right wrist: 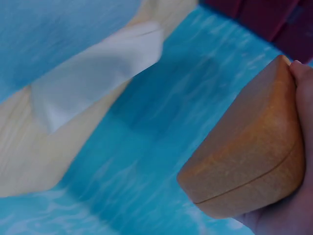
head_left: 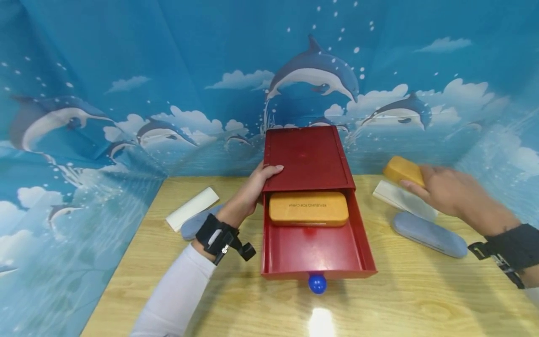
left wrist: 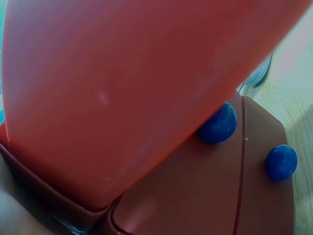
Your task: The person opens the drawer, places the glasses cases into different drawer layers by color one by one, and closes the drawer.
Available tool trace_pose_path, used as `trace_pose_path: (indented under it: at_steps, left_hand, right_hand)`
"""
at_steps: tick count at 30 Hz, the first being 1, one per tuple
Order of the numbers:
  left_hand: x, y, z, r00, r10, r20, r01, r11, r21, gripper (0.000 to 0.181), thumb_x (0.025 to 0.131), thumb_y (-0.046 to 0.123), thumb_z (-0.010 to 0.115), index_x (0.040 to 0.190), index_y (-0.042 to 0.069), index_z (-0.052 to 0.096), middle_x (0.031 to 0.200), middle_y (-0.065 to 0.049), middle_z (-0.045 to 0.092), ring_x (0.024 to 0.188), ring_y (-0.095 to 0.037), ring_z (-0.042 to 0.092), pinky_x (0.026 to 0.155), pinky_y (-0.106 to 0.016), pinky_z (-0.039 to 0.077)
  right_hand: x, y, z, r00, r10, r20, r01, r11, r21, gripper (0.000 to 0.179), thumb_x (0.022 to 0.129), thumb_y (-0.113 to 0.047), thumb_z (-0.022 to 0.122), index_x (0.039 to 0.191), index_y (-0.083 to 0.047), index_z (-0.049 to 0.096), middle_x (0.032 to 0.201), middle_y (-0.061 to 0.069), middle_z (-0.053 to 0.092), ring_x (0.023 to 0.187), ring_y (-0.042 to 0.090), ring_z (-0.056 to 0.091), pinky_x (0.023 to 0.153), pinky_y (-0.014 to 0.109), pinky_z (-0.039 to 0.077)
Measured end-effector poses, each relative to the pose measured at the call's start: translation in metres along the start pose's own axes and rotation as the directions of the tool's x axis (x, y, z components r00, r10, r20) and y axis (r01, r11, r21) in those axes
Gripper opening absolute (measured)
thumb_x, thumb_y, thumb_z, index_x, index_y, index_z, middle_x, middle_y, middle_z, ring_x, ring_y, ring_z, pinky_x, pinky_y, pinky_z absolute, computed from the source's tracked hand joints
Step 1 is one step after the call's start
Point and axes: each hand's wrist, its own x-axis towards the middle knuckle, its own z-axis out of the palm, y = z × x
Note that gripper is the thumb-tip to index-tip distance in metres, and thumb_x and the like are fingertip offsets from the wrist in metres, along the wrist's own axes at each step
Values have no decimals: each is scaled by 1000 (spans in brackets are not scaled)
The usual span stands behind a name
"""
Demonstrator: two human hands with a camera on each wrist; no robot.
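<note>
A red drawer cabinet (head_left: 303,159) stands on the table, its top drawer (head_left: 311,250) pulled out towards me by a blue knob (head_left: 317,284) side. In that drawer, at its back, lies an orange glasses case (head_left: 309,209) with printed lettering. My left hand (head_left: 258,185) holds the cabinet at its left top edge, thumb over the top; its other fingers are mostly hidden along the side. Off to the right, my right hand (head_left: 448,189) grips a second orange glasses case (head_left: 404,171) above a white case. The right wrist view shows this orange case (right wrist: 249,152) closed.
Under the right hand lie a white case (head_left: 404,200) and a blue-grey case (head_left: 429,233). Left of the cabinet are another white case (head_left: 192,208) and a blue-grey one (head_left: 194,225), partly behind the left arm. Lower drawers carry blue knobs (left wrist: 281,162). A dolphin-print curtain (head_left: 236,56) borders the table.
</note>
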Motion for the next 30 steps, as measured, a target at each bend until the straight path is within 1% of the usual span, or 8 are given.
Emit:
trace_pose_path:
  at_steps: [3, 7, 13, 19, 20, 21, 27, 30]
  left_hand:
    - [0, 1, -1, 1000, 6, 1, -6, 1000, -2, 68, 99, 50, 58, 158, 33, 29, 120, -11, 70, 79, -19, 75, 67, -37, 61]
    - [0, 2, 0, 1000, 5, 12, -5, 1000, -8, 70, 99, 49, 59, 159, 34, 27, 121, -13, 70, 79, -20, 75, 66, -37, 61]
    - [1, 1, 0, 1000, -1, 6, 1, 1000, -16, 73, 99, 48, 58, 161, 34, 23, 123, -13, 70, 78, -20, 75, 66, -37, 61]
    - [0, 0, 1, 1000, 3, 12, -2, 1000, -26, 71, 100, 47, 58, 160, 34, 25, 122, -13, 70, 76, -19, 75, 65, -38, 62]
    - [0, -1, 1, 1000, 3, 15, -3, 1000, -26, 70, 100, 47, 58, 160, 34, 25, 122, -13, 70, 76, -19, 75, 65, -38, 62]
    - [0, -1, 1, 1000, 5, 16, -5, 1000, -24, 70, 100, 47, 58, 160, 34, 25, 122, -13, 70, 76, -19, 75, 66, -38, 62]
    - [0, -2, 0, 1000, 7, 5, -7, 1000, -5, 69, 99, 49, 57, 160, 36, 26, 122, -13, 70, 78, -19, 75, 66, -37, 61]
    - [1, -2, 0, 1000, 9, 7, -9, 1000, -4, 70, 99, 50, 57, 160, 34, 26, 122, -13, 69, 79, -20, 75, 67, -37, 61]
  right_hand:
    - [-8, -19, -8, 999, -14, -48, 13, 1000, -6, 82, 105, -63, 42, 139, 11, 46, 99, 26, 66, 80, 38, 66, 62, 51, 53]
    - [-20, -38, -14, 993, -13, -120, 13, 1000, 0, 69, 102, -63, 48, 127, 2, 51, 81, 10, 56, 68, 23, 53, 54, 35, 38]
    - [-33, -57, -21, 962, -67, -266, 58, 997, -41, 58, 100, -58, 58, 116, -3, 51, 74, 4, 48, 61, 17, 42, 50, 31, 31]
    - [-45, -80, -36, 921, -187, -341, 166, 982, -91, 53, 96, -52, 67, 110, -4, 51, 72, 2, 46, 60, 15, 40, 49, 30, 31]
    - [-47, -85, -39, 911, -216, -352, 191, 976, -105, 53, 95, -52, 68, 110, -4, 51, 72, 2, 46, 60, 14, 40, 49, 30, 32]
    - [-49, -89, -42, 891, -258, -374, 227, 966, -125, 54, 94, -51, 70, 110, -3, 52, 72, 1, 46, 59, 14, 40, 49, 30, 33]
    - [-54, -123, -54, 760, -442, -475, 390, 896, -211, 62, 94, -58, 64, 118, -1, 56, 71, -1, 45, 60, 11, 38, 49, 26, 30]
    - [-57, -142, -58, 742, -471, -477, 423, 881, -212, 66, 94, -62, 61, 123, -2, 57, 76, 0, 49, 65, 12, 44, 50, 25, 32]
